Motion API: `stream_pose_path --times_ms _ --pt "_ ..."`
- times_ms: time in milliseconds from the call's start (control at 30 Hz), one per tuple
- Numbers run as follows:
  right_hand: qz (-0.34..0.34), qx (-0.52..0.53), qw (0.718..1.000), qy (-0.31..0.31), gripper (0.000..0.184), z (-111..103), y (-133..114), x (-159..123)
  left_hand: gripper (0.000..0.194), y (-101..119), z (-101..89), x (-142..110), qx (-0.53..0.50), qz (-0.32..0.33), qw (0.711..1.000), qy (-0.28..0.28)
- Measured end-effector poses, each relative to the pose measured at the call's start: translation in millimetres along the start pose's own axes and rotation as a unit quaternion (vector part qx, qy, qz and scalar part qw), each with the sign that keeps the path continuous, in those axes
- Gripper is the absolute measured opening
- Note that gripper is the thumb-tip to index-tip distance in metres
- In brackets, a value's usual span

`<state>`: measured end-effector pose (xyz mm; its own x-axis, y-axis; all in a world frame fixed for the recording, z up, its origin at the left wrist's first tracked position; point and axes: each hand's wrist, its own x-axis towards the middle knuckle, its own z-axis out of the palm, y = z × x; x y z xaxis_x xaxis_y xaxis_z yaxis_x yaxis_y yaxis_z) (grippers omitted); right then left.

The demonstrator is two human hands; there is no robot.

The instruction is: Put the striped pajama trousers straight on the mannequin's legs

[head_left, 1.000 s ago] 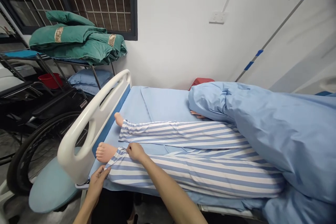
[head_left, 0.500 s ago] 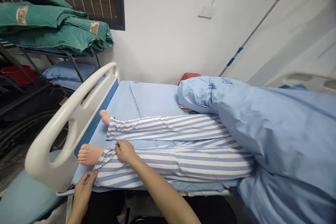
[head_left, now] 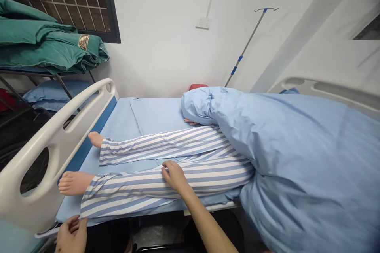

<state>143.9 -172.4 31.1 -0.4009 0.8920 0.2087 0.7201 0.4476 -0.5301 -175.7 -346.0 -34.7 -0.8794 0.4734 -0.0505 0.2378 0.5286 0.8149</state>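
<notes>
Blue-and-white striped trousers (head_left: 160, 142) cover the legs of a figure lying on the bed, with smooth, manikin-like feet; the near foot (head_left: 76, 183) is bare. At the bottom corner of the near trouser leg (head_left: 124, 189), my left hand (head_left: 71, 235) has its thumb and fingers closed at the hem. My right hand (head_left: 175, 177) rests on the same leg around the knee, palm down, its fingers slightly bent and apart from the thumb. A blue quilt (head_left: 276, 138) is heaped over the upper body. Part of the figure's hand (head_left: 190, 121) shows under its edge.
A white footboard (head_left: 56, 138) bounds the bed on the left, and a headboard (head_left: 332, 91) stands behind the quilt. An IV pole (head_left: 247, 43) leans into view near the wall. Folded green quilts (head_left: 50, 45) lie on a rack at the left.
My right hand has let go of the trouser cuff and moved right along the leg to the knee. My left hand stays by the hem. The view has shifted to the right.
</notes>
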Motion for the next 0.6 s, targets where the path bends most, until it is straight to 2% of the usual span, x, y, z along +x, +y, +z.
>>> stream_pose_path --times_ms 100,200,300,367,467,600 --pt "0.037 -0.037 0.999 0.016 0.018 -5.2 20.9 -8.5 0.034 28.6 9.2 -27.1 0.026 0.080 0.993 -0.084" --pt "0.042 -0.094 0.994 0.027 0.019 0.1 26.3 -12.7 0.027 69.8 26.1 -43.6 0.032 0.209 0.964 -0.162" --pt "0.044 -0.118 0.991 0.033 0.020 4.0 24.1 -14.0 0.020 108.8 49.0 -38.9 0.043 0.333 0.924 -0.181" --pt "0.043 -0.111 0.993 0.028 0.020 3.2 24.1 -14.3 0.018 124.5 64.6 -26.1 0.069 0.388 0.904 -0.164" --pt "0.048 -0.074 0.996 0.017 0.019 0.6 28.0 -12.6 0.019 127.8 84.0 -6.0 0.164 0.433 0.875 -0.142" --pt "0.042 -0.008 0.999 -0.002 0.021 7.6 18.9 7.2 0.026 112.8 99.3 4.5 0.296 0.437 0.842 -0.107"
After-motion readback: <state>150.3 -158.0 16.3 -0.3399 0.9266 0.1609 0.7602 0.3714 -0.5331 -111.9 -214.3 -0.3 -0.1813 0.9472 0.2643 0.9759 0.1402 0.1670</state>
